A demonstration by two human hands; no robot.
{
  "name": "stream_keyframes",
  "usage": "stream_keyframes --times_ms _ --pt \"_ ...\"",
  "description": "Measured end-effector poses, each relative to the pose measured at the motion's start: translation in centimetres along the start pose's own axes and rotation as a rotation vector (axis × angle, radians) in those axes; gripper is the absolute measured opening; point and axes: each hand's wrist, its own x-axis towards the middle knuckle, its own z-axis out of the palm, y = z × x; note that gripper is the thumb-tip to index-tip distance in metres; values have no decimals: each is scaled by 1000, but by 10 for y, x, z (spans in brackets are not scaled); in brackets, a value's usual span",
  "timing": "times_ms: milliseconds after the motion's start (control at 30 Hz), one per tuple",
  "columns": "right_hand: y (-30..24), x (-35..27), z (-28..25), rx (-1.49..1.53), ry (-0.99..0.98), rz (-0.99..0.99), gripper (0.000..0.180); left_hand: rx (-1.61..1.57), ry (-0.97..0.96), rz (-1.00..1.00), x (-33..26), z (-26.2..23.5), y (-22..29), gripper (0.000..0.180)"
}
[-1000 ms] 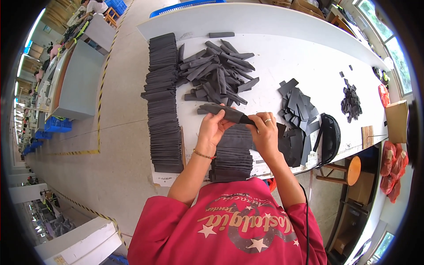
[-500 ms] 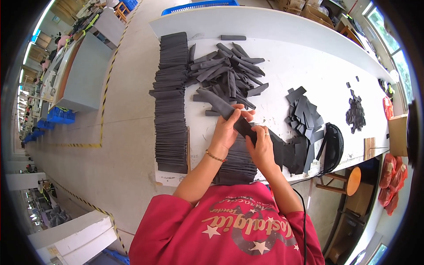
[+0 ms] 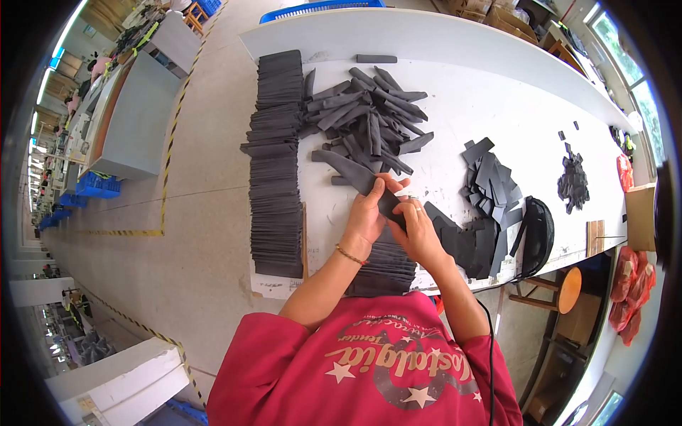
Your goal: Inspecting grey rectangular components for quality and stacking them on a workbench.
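**Dark strip gripped in both hands above the near stack**

The left hand [image 3: 368, 213] and the right hand [image 3: 418, 231] meet over the near edge of the white counter [image 3: 497, 92]; both are closed on one long dark grey strip [image 3: 355, 172]. The strip's near end is pinched between the two hands, while its far end slants away to the person's left, low over the counter. Judged from this hold, both hands steady the piece so it can be handled clear of the piles.

The strip is flat, narrow and matt, with a rounded far end; its material looks like foam or felt, though this cannot be confirmed.

Directly under the hands sits a neat stack of like pieces [image 3: 387, 266]. To the left runs a long overlapping row of dark pieces [image 3: 273, 163]. Beyond the hands lies a loose heap of strips [image 3: 366, 117]. To the right are smaller dark offcuts [image 3: 490, 177] and a small separate pile [image 3: 572, 181].
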Motion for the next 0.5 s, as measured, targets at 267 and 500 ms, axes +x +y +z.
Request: stream_keyframes --times_ms 267,500 --pt "-16 9 -3 -136 52 -4 31 -45 19 -7 3 -7 5 23" --pt "-14 -4 -11 -97 69 66 36 -50 31 -14 4 6 6 22"
